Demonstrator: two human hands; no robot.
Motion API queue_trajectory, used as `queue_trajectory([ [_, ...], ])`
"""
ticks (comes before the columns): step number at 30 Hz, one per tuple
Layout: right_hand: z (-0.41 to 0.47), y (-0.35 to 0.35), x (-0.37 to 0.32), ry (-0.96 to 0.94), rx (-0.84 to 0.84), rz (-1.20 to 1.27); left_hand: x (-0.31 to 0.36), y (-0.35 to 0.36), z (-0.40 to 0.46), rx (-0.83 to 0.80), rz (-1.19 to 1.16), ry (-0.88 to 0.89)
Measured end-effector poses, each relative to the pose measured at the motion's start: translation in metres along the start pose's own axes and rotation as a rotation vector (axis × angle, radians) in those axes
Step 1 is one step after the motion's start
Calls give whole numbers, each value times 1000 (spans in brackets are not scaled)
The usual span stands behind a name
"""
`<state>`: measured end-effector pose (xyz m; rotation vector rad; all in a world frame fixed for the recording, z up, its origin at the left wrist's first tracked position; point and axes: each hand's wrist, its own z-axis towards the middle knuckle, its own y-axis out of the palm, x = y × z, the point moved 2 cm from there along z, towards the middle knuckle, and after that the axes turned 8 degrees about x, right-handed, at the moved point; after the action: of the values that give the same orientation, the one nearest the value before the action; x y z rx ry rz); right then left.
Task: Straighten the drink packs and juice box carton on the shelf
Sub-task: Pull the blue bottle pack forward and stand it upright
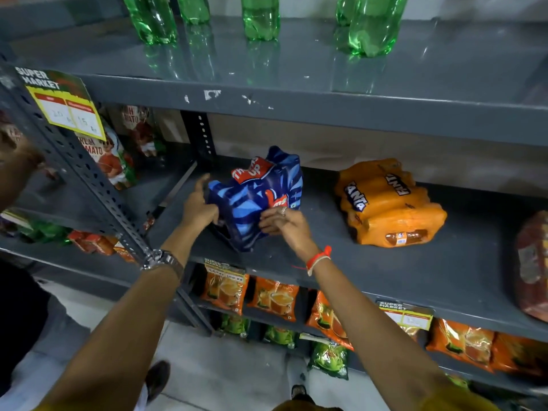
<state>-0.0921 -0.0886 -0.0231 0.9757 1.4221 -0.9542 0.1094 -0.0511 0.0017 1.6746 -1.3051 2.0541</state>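
Note:
A blue Thums Up drink pack point(255, 197) stands tilted on the grey middle shelf point(326, 262), left of centre. My left hand point(198, 206) grips its left side, index finger sticking out. My right hand point(281, 222) holds its front right lower edge. To the right, apart from both hands, an orange Fanta drink pack point(388, 203) lies skewed on the same shelf. At the far right edge a dark red pack point(532, 268) is partly cut off. Tomato juice cartons point(112, 161) stand in the left bay behind a price tag point(63, 105).
Green bottles point(261, 19) stand on the top shelf. Orange and green snack pouches point(275, 298) hang on the shelf below. A perforated grey upright point(89, 191) separates the two bays. Another person's shoe point(158, 378) is on the floor at left.

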Motion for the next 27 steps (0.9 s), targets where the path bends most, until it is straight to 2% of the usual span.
queue_trajectory([
  [2,10,-11,-6,-31,251,65,-10,-1,-14,275,-158,-25],
  [4,20,-28,-11,-49,517,126,-18,8,-40,392,-298,-16],
  [5,27,-33,-16,-25,565,134,-19,13,-52,402,-345,-30],
  [6,39,-37,-17,31,553,119,-18,21,-64,379,-397,-54],
  [9,77,-33,-19,229,307,106,-12,40,-86,290,-606,-126],
  [13,120,-38,15,263,124,123,-14,48,-87,292,-630,-129],
  [15,93,-33,-11,280,146,155,-18,47,-80,280,-601,-122],
  [17,87,-34,-11,248,113,225,-20,42,-66,287,-617,-154],
  [19,78,-32,-6,205,158,216,-23,35,-46,282,-625,-204],
  [23,52,-24,13,109,279,54,-26,11,-10,88,-576,-183],
  [27,33,-14,33,45,324,12,-41,2,14,-26,-481,-212],
])
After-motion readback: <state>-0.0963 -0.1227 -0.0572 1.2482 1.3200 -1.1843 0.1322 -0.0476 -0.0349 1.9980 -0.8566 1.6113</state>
